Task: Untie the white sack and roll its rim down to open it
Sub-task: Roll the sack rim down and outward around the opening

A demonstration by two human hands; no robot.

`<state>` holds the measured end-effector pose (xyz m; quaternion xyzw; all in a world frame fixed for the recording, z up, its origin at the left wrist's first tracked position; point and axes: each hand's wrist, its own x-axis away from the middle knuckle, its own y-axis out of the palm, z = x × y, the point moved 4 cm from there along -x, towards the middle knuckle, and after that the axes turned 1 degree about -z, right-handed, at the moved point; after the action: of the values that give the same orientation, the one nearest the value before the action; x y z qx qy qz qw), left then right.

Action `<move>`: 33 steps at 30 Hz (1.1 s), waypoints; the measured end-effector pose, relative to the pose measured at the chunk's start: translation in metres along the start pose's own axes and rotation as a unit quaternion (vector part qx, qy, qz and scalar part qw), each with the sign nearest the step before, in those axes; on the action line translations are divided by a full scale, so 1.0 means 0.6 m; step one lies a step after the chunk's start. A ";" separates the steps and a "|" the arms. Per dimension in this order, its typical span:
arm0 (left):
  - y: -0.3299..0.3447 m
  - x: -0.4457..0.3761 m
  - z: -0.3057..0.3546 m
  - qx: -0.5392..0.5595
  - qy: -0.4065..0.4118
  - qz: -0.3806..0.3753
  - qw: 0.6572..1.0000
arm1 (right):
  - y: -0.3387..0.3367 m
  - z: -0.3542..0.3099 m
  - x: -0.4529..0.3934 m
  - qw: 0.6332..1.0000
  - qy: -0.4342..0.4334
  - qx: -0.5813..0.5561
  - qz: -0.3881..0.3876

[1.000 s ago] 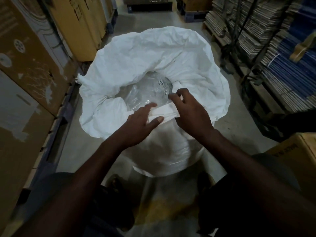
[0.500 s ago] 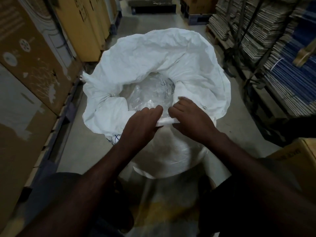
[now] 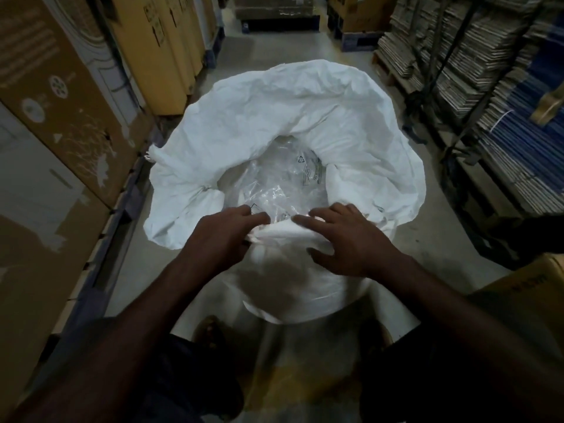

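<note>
A large white sack (image 3: 305, 117) stands open on the floor in front of me, its mouth wide and its far rim folded outward. Clear plastic bags (image 3: 274, 184) lie inside. My left hand (image 3: 219, 236) grips the near rim (image 3: 283, 236) with its fingers curled over the fold. My right hand (image 3: 345, 239) lies on the same rolled near rim just to the right, fingers spread and fairly straight, thumb below the fold. The two hands are a short gap apart.
Tall cardboard boxes (image 3: 61, 117) line the left of the aisle. Stacks of flattened cartons on pallets (image 3: 488, 87) fill the right. A cardboard box (image 3: 534, 285) sits at my near right. The bare concrete aisle (image 3: 274, 50) runs ahead beyond the sack.
Both hands have pushed the near rim down and toward me, rolling it further. The right hand's fingers have spread out flat, and the hands have drifted slightly apart.
</note>
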<state>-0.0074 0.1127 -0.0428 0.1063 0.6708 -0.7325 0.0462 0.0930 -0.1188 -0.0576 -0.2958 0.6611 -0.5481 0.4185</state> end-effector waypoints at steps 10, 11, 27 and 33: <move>0.013 -0.010 0.007 -0.086 -0.122 0.116 0.982 | -0.007 -0.013 -0.024 0.983 0.074 0.098 0.136; 0.021 -0.013 0.005 -0.097 -0.108 0.105 0.984 | 0.006 -0.009 -0.025 0.985 0.078 0.102 0.112; 0.022 -0.018 0.000 -0.045 -0.124 0.078 0.988 | 0.016 -0.019 -0.025 0.987 0.050 0.081 0.131; 0.028 -0.044 0.094 0.010 -0.003 0.071 0.997 | 0.008 -0.040 -0.035 0.990 0.031 -0.063 0.125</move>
<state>0.0163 0.0531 -0.0489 0.1516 0.6542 -0.7344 0.0987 0.0823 -0.0883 -0.0560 -0.2197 0.7388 -0.4575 0.4433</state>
